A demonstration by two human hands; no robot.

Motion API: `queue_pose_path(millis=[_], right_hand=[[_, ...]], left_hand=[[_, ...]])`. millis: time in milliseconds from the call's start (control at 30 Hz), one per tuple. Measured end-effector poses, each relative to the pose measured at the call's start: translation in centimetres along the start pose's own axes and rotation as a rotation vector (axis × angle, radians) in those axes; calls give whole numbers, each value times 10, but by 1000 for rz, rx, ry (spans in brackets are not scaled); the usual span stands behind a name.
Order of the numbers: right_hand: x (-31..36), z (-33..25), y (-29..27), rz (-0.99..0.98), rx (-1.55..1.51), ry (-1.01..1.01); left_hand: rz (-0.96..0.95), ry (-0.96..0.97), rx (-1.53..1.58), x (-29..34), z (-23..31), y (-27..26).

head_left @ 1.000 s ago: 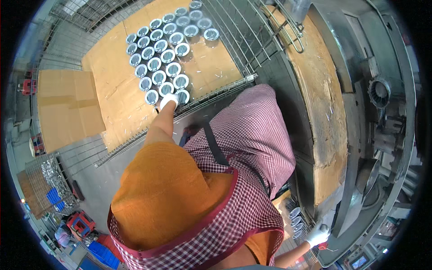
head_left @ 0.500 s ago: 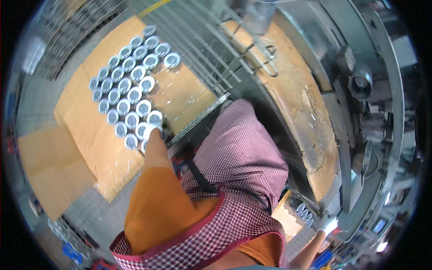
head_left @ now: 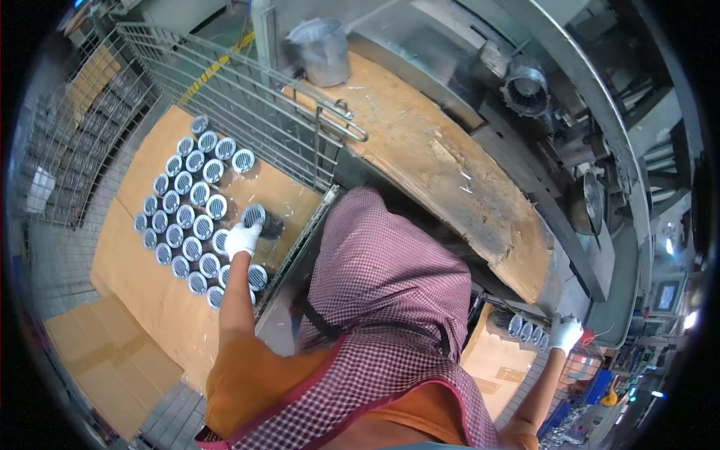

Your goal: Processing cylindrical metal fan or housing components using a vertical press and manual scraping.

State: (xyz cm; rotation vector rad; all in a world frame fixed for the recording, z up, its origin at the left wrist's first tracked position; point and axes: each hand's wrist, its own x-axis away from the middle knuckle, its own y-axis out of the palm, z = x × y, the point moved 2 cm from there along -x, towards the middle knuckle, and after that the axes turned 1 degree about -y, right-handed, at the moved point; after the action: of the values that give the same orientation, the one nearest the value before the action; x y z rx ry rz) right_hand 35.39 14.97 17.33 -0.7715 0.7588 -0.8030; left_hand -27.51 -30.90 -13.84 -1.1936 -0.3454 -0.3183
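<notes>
On a brown cardboard sheet (head_left: 120, 247) to the left stand several rows of short metal cylinders (head_left: 184, 216) with slotted round tops. My left hand (head_left: 242, 240), in a white glove, is closed on one metal cylinder (head_left: 254, 215) at the right side of the rows. That cylinder's dark side wall shows to the right of its top. Far off at the lower right, my right hand (head_left: 566, 332), also gloved in white, is at the end of a metal bench. Its fingers look curled, but what they grip is hidden. Several similar cylinders (head_left: 529, 331) lie in a row beside it.
A wire cage side (head_left: 240, 79) borders the cardboard at the back. A worn wooden board (head_left: 457, 161) runs along the machine, with a grey bucket (head_left: 322, 52) at its far end. A loose cardboard flap (head_left: 112, 352) lies near left; a second cardboard sheet (head_left: 491, 352) is at lower right.
The view has turned. My left hand has moved from the near end of the rows to farther up their right side, where it holds a cylinder. My right hand stays by the bench end.
</notes>
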Motion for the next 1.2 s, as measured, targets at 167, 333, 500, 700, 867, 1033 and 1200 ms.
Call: queue_pose_path(millis=[167,333,500,700,867,1033,1200], right_hand=[[2,-4,-2,21,-61,57],[1,-4,5,55,-139,138],[2,-11,5,150,-75,189],[1,-11,6,204,-105,204],[4,-14,4,202,-98,213],[2,-15,4,250,-90,178],[5,-17,2,257,-76,169]], left_hand=[[348,421,74,113,114,-153],[687,904,376,183,182,-262],[825,1326,84,210,295,-319],[499,1528,-719,199,403,-288],[398,1635,-1064,189,445,-203],[233,1485,-970,168,439,-167],[355,768,-259,139,424,-190]])
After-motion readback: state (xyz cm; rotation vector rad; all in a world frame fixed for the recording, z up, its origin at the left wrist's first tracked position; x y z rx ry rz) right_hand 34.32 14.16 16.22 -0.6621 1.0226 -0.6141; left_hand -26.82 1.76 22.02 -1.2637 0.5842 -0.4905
